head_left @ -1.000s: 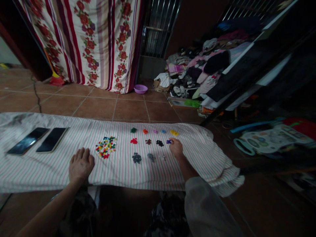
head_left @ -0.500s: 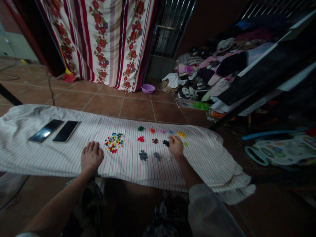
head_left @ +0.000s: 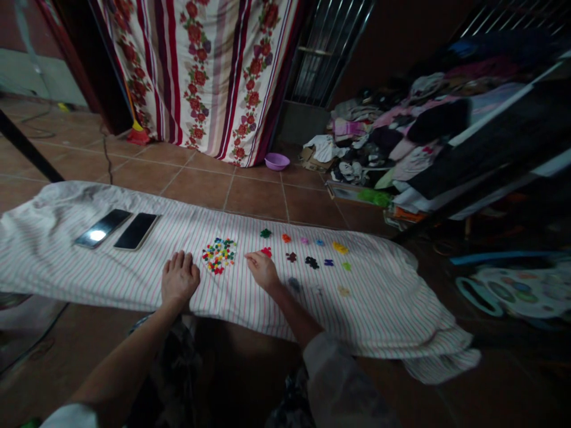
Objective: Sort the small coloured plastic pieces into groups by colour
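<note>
In the head view, your left hand (head_left: 179, 278) lies palm down near the front edge of the white cloth with thin pink and green stripes (head_left: 379, 309), its fingers extended and slightly parted; you show nothing gripped in it. Just to its right sits the loose pile of small mixed-colour pieces (head_left: 218, 255).

Your right hand (head_left: 263, 270) is over the cloth between that pile and the small bright red pieces (head_left: 266, 251), which it partly covers. Its thumb and fingers are drawn together, pointing at the pile; whether you have a piece between the tips, I cannot tell.

Beyond your right hand, small groups sorted by colour stand in rows. The far row runs dark green (head_left: 265, 233), orange (head_left: 286, 238), pink (head_left: 304, 241), light blue (head_left: 319, 242) and yellow (head_left: 340, 247). After the red come brown (head_left: 291, 257), black (head_left: 311, 262), dark blue (head_left: 329, 262) and lime green (head_left: 347, 266). Nearer you are blurred grey (head_left: 294, 284), whitish (head_left: 318, 290) and beige (head_left: 343, 290) groups.

Two dark-screened phones (head_left: 136, 231) lie side by side at your left.
</note>
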Tool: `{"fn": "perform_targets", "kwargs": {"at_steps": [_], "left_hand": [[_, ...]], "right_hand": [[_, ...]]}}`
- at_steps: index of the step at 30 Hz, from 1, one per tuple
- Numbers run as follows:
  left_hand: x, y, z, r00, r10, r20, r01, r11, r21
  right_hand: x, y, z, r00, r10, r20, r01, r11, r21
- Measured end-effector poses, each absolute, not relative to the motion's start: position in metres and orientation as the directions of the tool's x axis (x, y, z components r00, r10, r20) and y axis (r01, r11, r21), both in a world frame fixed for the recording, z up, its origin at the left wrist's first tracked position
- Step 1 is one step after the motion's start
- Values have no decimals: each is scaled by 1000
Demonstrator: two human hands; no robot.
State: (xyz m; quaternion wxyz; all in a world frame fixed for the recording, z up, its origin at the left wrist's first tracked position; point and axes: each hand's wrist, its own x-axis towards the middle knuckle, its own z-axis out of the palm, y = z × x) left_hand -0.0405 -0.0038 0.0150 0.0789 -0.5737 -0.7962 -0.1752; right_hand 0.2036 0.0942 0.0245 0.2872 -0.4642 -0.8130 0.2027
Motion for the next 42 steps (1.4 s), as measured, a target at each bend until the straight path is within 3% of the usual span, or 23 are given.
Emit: {"fn": "perform_targets", "kwargs": {"at_steps": [10, 22, 34, 42], "left_hand": [[-41, -3, 13, -321, 886, 336, 946, 282, 161], [-40, -4, 14, -330, 884, 330, 938, 269, 219], [-40, -5, 16, -327, 886, 330, 937, 261, 231], [-40, -4, 15, -324, 891, 319, 941, 267, 210]], "right_hand": [[152, 75, 23, -389, 914, 113, 768, 390, -508], [146, 66, 19, -369, 917, 150, 823, 398, -406], [156, 71, 19, -359, 921, 151, 760, 383, -525], [188, 98, 22, -276, 917, 289, 641, 400, -655]]}}
